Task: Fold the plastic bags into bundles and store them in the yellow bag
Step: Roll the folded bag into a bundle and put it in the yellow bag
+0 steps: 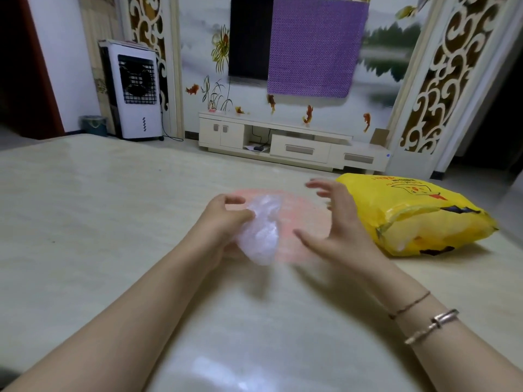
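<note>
On the pale table [85,199], near its middle, the left hand [223,222] pinches a crumpled clear bag [260,230] between thumb and curled fingers, holding it raised a little off the surface. Under and behind that bundle lies a faint pink bag [297,205], spread flat on the tabletop (thin enough that its edges are hard to trace). The right hand [339,222] hovers just to the right of the clear bag, fingers spread and relaxed, gripping nothing; it is somewhat blurred. Two bracelets [424,323] circle the right wrist, a thin cord one and a metal one.

Further right, the yellow bag [418,216] lies on its side on the table, puffed up, with red and black print on its face and its mouth turned toward the person. It is near the right hand but not touching it.

Beyond the table stand a low white cabinet [288,145] against a painted wall, a dark screen [249,38] half covered by a purple cloth [314,46], a white air cooler [133,89] at the left, and a small bin [93,125] beside it.
</note>
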### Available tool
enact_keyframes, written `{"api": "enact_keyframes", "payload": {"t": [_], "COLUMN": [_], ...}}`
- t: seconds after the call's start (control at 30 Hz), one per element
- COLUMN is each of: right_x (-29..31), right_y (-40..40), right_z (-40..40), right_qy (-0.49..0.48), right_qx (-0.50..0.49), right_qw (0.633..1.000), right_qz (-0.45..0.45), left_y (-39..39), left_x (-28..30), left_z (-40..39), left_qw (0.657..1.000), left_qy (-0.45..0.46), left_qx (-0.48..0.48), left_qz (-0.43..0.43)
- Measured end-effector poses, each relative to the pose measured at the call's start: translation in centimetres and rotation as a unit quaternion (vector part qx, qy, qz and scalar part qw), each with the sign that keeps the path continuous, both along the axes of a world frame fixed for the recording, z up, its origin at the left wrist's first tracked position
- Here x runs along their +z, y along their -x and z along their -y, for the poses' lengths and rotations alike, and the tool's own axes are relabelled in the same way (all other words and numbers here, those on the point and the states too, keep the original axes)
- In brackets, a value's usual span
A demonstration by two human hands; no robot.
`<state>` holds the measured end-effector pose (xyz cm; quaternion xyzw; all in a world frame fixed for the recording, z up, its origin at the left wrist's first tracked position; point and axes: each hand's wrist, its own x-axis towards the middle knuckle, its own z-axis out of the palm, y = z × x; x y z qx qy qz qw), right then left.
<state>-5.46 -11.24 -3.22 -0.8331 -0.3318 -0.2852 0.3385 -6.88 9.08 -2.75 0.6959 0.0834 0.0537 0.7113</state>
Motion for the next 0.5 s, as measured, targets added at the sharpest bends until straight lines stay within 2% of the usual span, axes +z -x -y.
{"api": "enact_keyframes", "payload": {"t": [0.1, 0.2, 0.27, 0.33, 0.37, 0.43, 0.5], "right_x": [-0.9, -1.2, -1.5, -1.7, -1.7, -1.7, -1.8], "right_y": [0.7, 0.8, 0.7, 0.8, 0.9, 1.0, 1.0], "right_z": [-1.6, -2.5, -2.4, -2.1, -2.0, -1.9, -1.9], "right_qy": [0.12, 0.162, 0.181, 0.173, 0.161, 0.137, 0.113], "right_qx": [0.038, 0.063, 0.083, 0.087, 0.088, 0.089, 0.088], "right_qw": [0.991, 0.984, 0.98, 0.98, 0.982, 0.983, 0.982], "right_qz": [0.037, 0.037, 0.006, -0.034, -0.053, -0.084, -0.126], "left_y": [-0.3, -0.6, -0.7, -0.5, -0.3, 0.3, 0.8], "left_x": [-0.4, -0.9, -1.2, -0.9, -0.6, -0.1, -0.1], "left_z": [0.1, 0.0, -0.4, -0.8, -0.9, -0.9, -0.6], "left_qw": [0.999, 0.999, 0.994, 0.972, 0.966, 0.975, 0.98], "left_qy": [-0.024, -0.036, -0.112, -0.219, -0.232, -0.186, -0.163], "left_qx": [-0.005, -0.01, 0.016, 0.048, 0.048, -0.011, -0.085], "left_qz": [-0.025, -0.026, 0.005, 0.07, 0.102, 0.118, 0.078]}}
